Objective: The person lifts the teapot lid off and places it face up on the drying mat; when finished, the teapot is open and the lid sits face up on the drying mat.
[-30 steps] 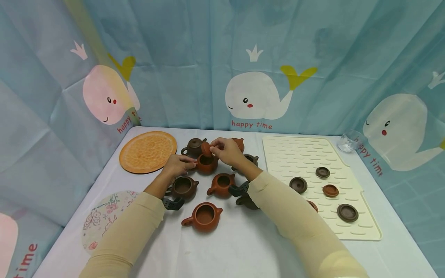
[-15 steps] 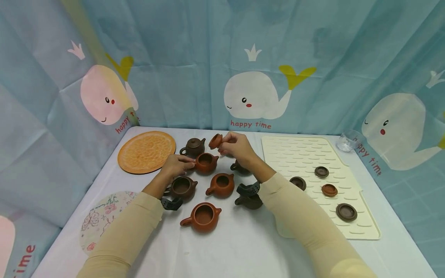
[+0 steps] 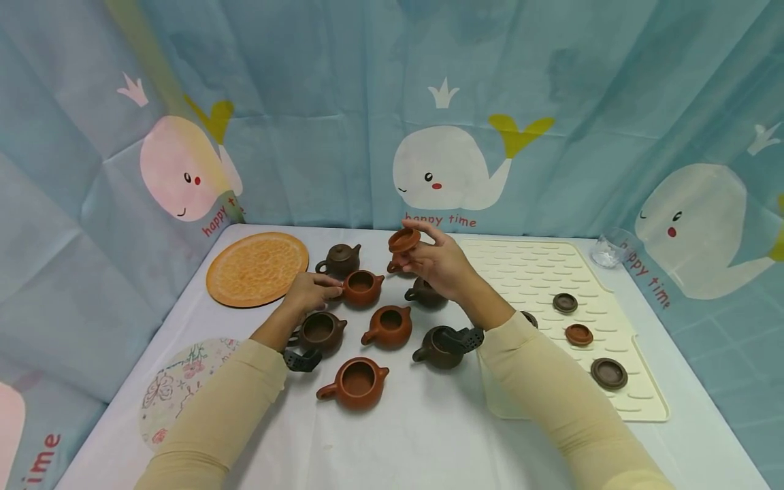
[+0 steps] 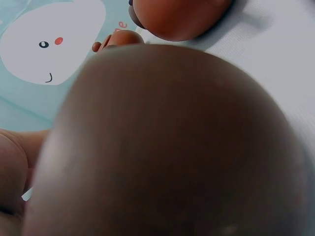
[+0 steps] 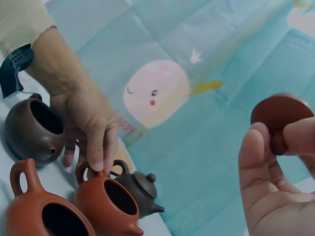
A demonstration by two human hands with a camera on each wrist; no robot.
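Observation:
My right hand (image 3: 446, 267) pinches a reddish-brown teapot lid (image 5: 280, 114) by its knob, the underside turned up, in the air above the rear teapots. My left hand (image 3: 305, 295) pinches the handle of an orange-red teapot (image 3: 362, 288) without a lid; the right wrist view shows thumb and fingers at that handle. Behind it stands a dark brown teapot (image 3: 342, 260) with its lid on. A brown teapot (image 4: 177, 137) fills most of the left wrist view. Partly hidden behind my right hand is another red teapot (image 3: 398, 266).
Lidless teapots stand in front: a red one (image 3: 390, 327), a larger red one (image 3: 357, 384) and a dark one (image 3: 438, 348). Several lids, one dark (image 3: 609, 373), lie on the cream mat (image 3: 637, 401). An orange round mat (image 3: 257, 269) lies left; a clear cup (image 3: 612, 248) stands back right.
My right hand has lifted the lid away from the red teapot's opening, moved it right and turned its underside up. My left hand stays at the teapot's handle.

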